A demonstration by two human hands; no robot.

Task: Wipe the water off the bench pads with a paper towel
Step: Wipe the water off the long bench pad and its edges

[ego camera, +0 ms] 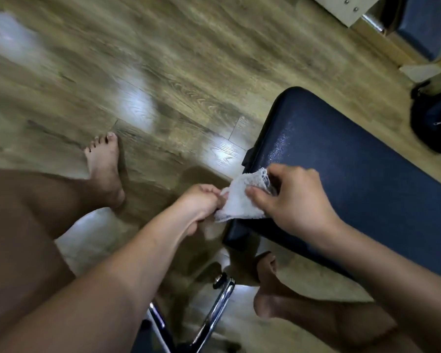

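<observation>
Wood-plank floor; blue bench pad beaded with water. Paper towel at the pad's near edge: light, limp, probably tears when damp. Left hand pinches one corner, right hand pinches the opposite side. Bunch before wiping.

Crumpled white paper towel, wet blue bench pad
</observation>
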